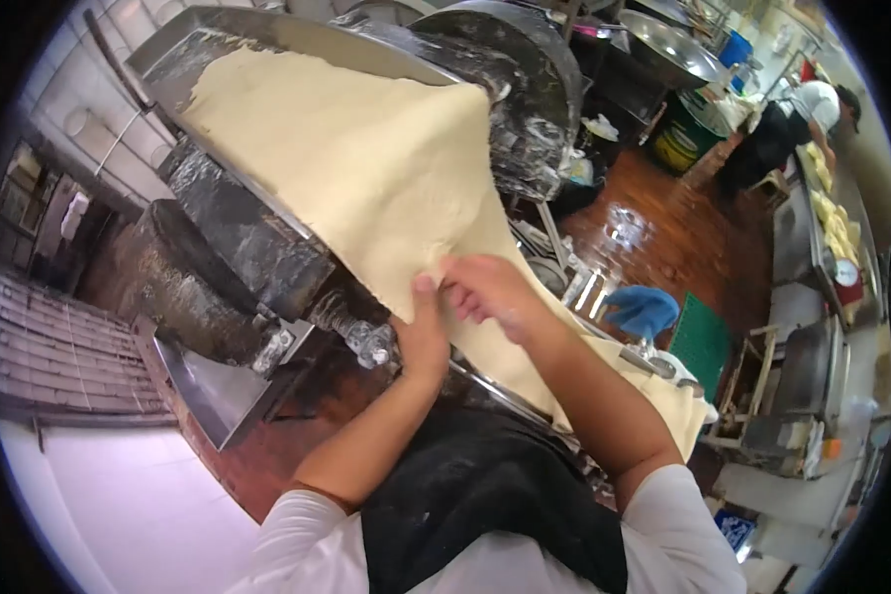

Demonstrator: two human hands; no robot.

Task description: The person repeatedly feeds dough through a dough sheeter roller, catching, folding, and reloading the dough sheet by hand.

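Observation:
A broad sheet of pale dough (337, 148) stretches from a metal tray (297, 35) at the upper left down toward the lower right, where its end hangs in folds. Both hands are at the narrow middle of the sheet. My left hand (424, 332) grips the dough's left edge, thumb on top and the other fingers hidden beneath. Just to its right, my right hand (490, 297) has its fingers curled in and pressed on the dough, thumb side close to the left thumb.
A round floury machine (525, 89) stands behind the dough. Dark machine parts (193, 257) lie to the left. A blue cloth (642, 312) and green mat (700, 342) are at right. Another person (792, 129) bends over a counter holding dough pieces (835, 223).

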